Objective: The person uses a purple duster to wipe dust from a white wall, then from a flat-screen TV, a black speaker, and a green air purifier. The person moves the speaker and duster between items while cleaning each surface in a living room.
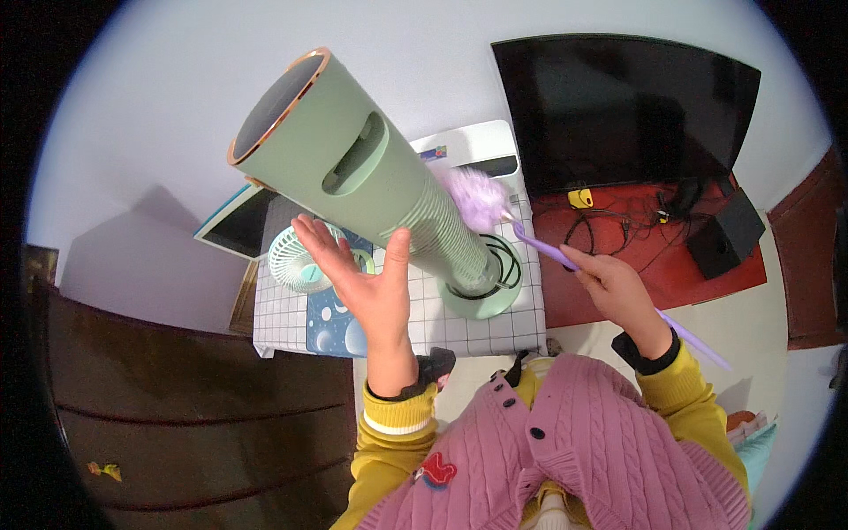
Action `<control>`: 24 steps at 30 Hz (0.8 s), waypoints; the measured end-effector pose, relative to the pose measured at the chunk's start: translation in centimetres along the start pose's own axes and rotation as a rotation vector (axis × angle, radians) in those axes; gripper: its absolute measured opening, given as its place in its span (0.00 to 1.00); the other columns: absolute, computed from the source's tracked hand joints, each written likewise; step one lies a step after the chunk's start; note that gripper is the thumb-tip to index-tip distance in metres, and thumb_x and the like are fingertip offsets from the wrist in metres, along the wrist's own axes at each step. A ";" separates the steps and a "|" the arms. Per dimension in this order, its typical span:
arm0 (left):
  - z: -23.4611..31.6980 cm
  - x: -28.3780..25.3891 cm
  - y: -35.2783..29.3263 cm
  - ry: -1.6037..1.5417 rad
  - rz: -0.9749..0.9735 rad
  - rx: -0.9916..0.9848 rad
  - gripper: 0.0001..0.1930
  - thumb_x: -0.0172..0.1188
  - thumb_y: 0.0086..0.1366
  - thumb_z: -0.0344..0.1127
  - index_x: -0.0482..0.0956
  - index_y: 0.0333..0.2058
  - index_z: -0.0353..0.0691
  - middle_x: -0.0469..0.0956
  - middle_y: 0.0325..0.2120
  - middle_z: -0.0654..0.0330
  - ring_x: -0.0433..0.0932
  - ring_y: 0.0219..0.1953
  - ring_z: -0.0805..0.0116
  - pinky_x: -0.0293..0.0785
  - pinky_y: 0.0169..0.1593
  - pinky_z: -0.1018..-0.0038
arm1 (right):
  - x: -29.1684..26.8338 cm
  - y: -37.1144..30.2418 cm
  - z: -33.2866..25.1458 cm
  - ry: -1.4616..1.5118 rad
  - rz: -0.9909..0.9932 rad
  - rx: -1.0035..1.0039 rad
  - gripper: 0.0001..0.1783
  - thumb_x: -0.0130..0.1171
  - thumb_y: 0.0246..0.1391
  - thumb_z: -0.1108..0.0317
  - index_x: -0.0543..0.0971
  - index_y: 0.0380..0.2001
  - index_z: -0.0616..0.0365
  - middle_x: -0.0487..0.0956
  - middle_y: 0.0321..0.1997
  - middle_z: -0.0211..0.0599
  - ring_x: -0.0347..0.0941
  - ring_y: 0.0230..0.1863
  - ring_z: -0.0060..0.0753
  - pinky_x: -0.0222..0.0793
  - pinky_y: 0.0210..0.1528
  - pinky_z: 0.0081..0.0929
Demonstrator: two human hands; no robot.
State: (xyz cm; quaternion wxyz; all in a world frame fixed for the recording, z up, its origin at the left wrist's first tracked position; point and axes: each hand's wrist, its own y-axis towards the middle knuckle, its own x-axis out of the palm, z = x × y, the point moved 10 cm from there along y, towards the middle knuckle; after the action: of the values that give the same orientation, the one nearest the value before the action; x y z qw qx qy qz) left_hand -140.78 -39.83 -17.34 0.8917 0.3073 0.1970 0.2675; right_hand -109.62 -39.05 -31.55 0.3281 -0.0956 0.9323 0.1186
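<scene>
A tall pale green tower fan (pixel 402 181) with a copper-coloured top rim and a grip slot leans across the middle of my view. Its round base (pixel 481 306) rests on a table, a dark cord coiled around it. My left hand (pixel 375 296) is raised beside the tower's left side, fingers spread and holding nothing; whether it touches the tower I cannot tell. My right hand (pixel 618 290) grips the purple handle of a fluffy lilac duster (pixel 477 196). The duster's head is against or very near the tower's ribbed lower part, slightly blurred.
A small mint desk fan (pixel 305 261) stands left on the checked tablecloth (pixel 442 334), near a blue patterned mat (pixel 327 331). A white appliance (pixel 481 137) is behind. Rightward are a large black screen (pixel 627 110), tangled cables and a black box (pixel 729 234) on a red surface.
</scene>
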 end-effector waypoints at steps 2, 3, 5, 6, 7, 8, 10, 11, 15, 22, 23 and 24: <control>0.1 0.3 0.1 0.024 -0.021 -0.005 0.61 0.77 0.55 0.39 0.36 0.74 0.37 0.42 0.74 0.42 0.46 0.75 0.46 0.48 0.72 0.50 | 0.0 -0.1 0.4 -0.027 -0.016 0.072 0.26 0.55 0.61 0.75 0.75 0.63 0.51 0.79 0.35 0.45 0.76 0.36 0.45 0.71 0.41 0.35; 0.0 0.5 0.0 0.040 -0.031 -0.011 0.62 0.77 0.55 0.39 0.35 0.74 0.37 0.42 0.74 0.42 0.46 0.75 0.46 0.47 0.72 0.50 | -1.1 0.0 -0.8 0.082 0.071 -0.023 0.26 0.55 0.61 0.74 0.75 0.63 0.50 0.79 0.35 0.46 0.76 0.36 0.47 0.71 0.41 0.36; 0.0 0.7 0.1 0.034 -0.023 -0.012 0.62 0.77 0.55 0.39 0.35 0.74 0.37 0.44 0.73 0.41 0.48 0.75 0.46 0.47 0.73 0.51 | -2.5 0.1 -1.9 0.321 0.159 -0.081 0.26 0.55 0.60 0.74 0.75 0.62 0.50 0.78 0.34 0.47 0.76 0.36 0.50 0.72 0.41 0.38; -0.1 0.7 0.3 0.032 -0.016 -0.012 0.62 0.77 0.55 0.39 0.35 0.74 0.37 0.45 0.73 0.40 0.48 0.75 0.46 0.47 0.73 0.51 | -2.7 0.3 -2.6 0.268 0.153 -0.116 0.26 0.55 0.61 0.74 0.75 0.63 0.50 0.78 0.33 0.47 0.76 0.36 0.50 0.71 0.41 0.38; 0.1 0.9 0.6 0.038 -0.019 0.008 0.61 0.76 0.56 0.39 0.35 0.74 0.37 0.45 0.72 0.39 0.49 0.74 0.46 0.48 0.72 0.52 | -2.8 0.6 -3.2 0.244 0.127 -0.142 0.26 0.55 0.61 0.74 0.75 0.63 0.50 0.78 0.32 0.48 0.76 0.36 0.50 0.71 0.40 0.38; 0.3 1.1 0.9 0.043 -0.020 0.030 0.61 0.76 0.56 0.40 0.35 0.74 0.37 0.46 0.72 0.39 0.49 0.74 0.47 0.48 0.72 0.52 | -2.7 0.9 -3.9 0.234 0.104 -0.175 0.26 0.55 0.61 0.74 0.74 0.63 0.50 0.78 0.32 0.48 0.76 0.35 0.50 0.71 0.40 0.38; 0.7 1.2 1.7 0.042 -0.008 0.051 0.60 0.75 0.57 0.39 0.35 0.74 0.37 0.48 0.71 0.38 0.51 0.73 0.47 0.49 0.72 0.53 | -1.9 1.5 -4.3 0.130 0.043 -0.169 0.27 0.55 0.61 0.75 0.74 0.64 0.51 0.75 0.30 0.45 0.73 0.33 0.45 0.70 0.39 0.35; 0.9 1.1 2.1 0.034 0.003 0.050 0.59 0.74 0.58 0.39 0.36 0.74 0.37 0.49 0.71 0.38 0.52 0.73 0.47 0.49 0.72 0.53 | -1.4 1.8 -4.1 0.078 -0.006 -0.127 0.27 0.55 0.61 0.76 0.73 0.64 0.51 0.74 0.29 0.43 0.72 0.32 0.43 0.69 0.38 0.34; 2.9 0.7 4.7 -0.038 0.036 0.092 0.55 0.71 0.60 0.38 0.38 0.73 0.35 0.52 0.69 0.39 0.55 0.71 0.48 0.52 0.71 0.54 | -2.0 1.7 -4.9 0.241 0.041 -0.192 0.28 0.55 0.60 0.76 0.73 0.64 0.52 0.73 0.29 0.43 0.71 0.31 0.43 0.68 0.37 0.33; 3.8 0.4 7.4 -0.073 0.144 0.040 0.43 0.65 0.60 0.28 0.50 0.69 0.32 0.62 0.63 0.45 0.65 0.63 0.56 0.58 0.67 0.61 | -2.8 2.2 -5.8 0.308 0.069 -0.272 0.27 0.55 0.60 0.77 0.74 0.64 0.54 0.72 0.28 0.41 0.69 0.30 0.40 0.66 0.36 0.32; 3.8 0.4 7.6 -0.076 0.145 0.040 0.42 0.64 0.60 0.27 0.51 0.69 0.31 0.63 0.62 0.46 0.66 0.63 0.57 0.59 0.67 0.62 | -2.9 2.2 -5.6 0.323 0.070 -0.263 0.27 0.55 0.60 0.77 0.74 0.64 0.55 0.72 0.28 0.40 0.69 0.30 0.39 0.66 0.35 0.31; 3.5 0.4 7.8 -0.102 0.119 0.016 0.41 0.64 0.59 0.26 0.52 0.69 0.31 0.64 0.62 0.47 0.67 0.62 0.59 0.60 0.66 0.63 | -3.5 2.1 -5.6 0.335 0.119 -0.278 0.27 0.55 0.60 0.77 0.74 0.63 0.56 0.72 0.28 0.40 0.69 0.30 0.39 0.66 0.35 0.31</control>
State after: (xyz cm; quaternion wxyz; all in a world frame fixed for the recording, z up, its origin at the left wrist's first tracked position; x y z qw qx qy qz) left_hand -141.45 -35.92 -9.72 0.8806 0.3387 0.1350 0.3026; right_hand -110.77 -38.31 -24.72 0.1448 -0.1031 0.9524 0.2476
